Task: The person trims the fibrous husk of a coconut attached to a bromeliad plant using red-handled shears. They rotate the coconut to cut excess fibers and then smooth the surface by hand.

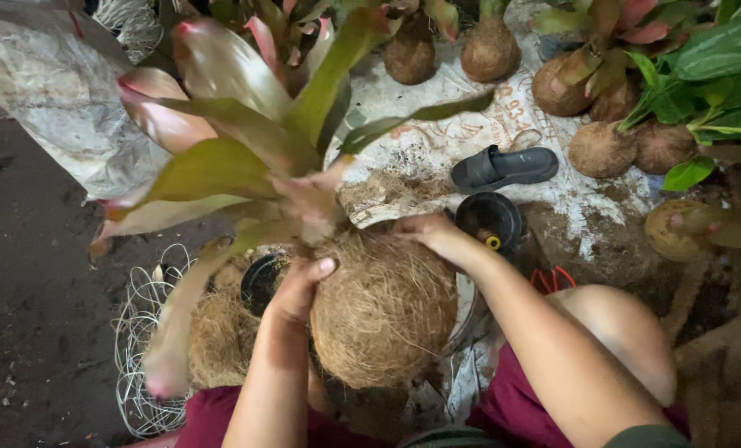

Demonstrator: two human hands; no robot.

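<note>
Coir-wrapped root ball (383, 311) is gripped between both hands | left hand (297, 286) clasped on its near side, right hand (427, 232) on top | risk judged: leaves (238, 133) could snap if tipped | black pot (488, 217) just beyond right hand

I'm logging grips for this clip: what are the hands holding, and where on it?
Both hands clasp the plant's coir-wrapped root ball: left hand on its upper left side, right hand on its top right.
</note>
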